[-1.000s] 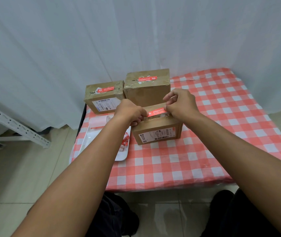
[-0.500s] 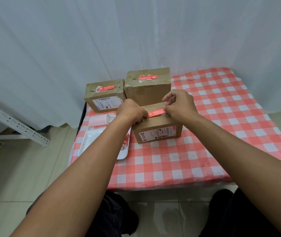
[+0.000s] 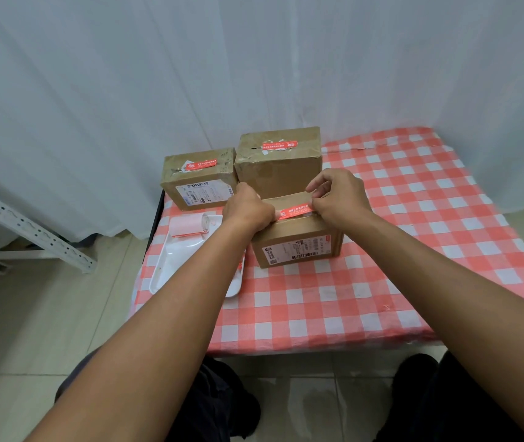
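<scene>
A small brown cardboard box (image 3: 295, 244) with a white shipping label on its front stands on the red-and-white checked table. A red sticker strip (image 3: 295, 210) lies across its top. My left hand (image 3: 248, 207) holds the strip's left end with curled fingers at the box's top left edge. My right hand (image 3: 338, 194) pinches the strip's right end between thumb and fingers. Two more taped boxes stand behind: a low one (image 3: 198, 178) at the left and a taller one (image 3: 278, 159) beside it, each with a red sticker on top.
A white tray (image 3: 171, 266) lies left of the front box, with a roll of pink-and-white stickers (image 3: 190, 224) at its far end. White curtains hang behind the table (image 3: 413, 218). A white metal rack (image 3: 25, 228) stands on the tiled floor at the left.
Both hands stay at the ends of the red strip on the front box. The view has shifted slightly, and my right fingers have lifted a little.
</scene>
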